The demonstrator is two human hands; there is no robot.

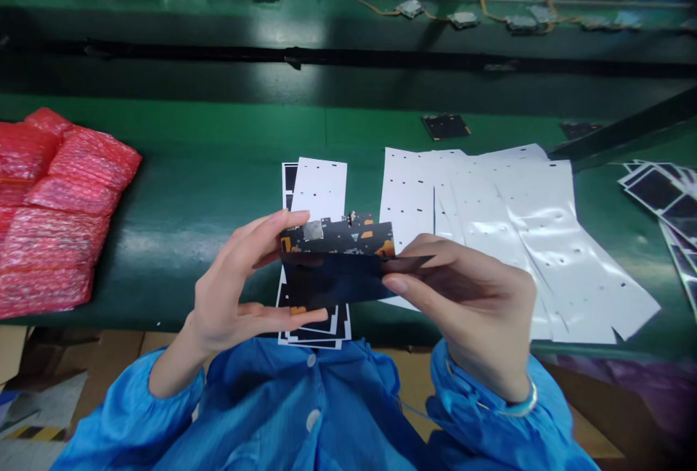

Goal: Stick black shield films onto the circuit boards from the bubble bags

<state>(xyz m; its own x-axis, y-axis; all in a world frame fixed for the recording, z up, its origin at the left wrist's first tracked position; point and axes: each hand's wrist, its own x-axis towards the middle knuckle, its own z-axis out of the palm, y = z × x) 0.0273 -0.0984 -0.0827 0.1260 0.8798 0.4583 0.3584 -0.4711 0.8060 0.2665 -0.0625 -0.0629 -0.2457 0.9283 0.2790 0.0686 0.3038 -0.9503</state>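
Left hand [239, 289] pinches a black rectangular printed sheet [332, 239] between thumb and fingers; right hand [462, 297] pinches a thin black film edge [408, 263], above white perforated liner sheets [506, 217].

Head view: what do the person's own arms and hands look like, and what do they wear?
The left hand and right hand are bare, with no gloves. Both arms are covered by the bright blue sleeves of a smock with gathered cuffs and white buttons. A thin pale band circles the right wrist.
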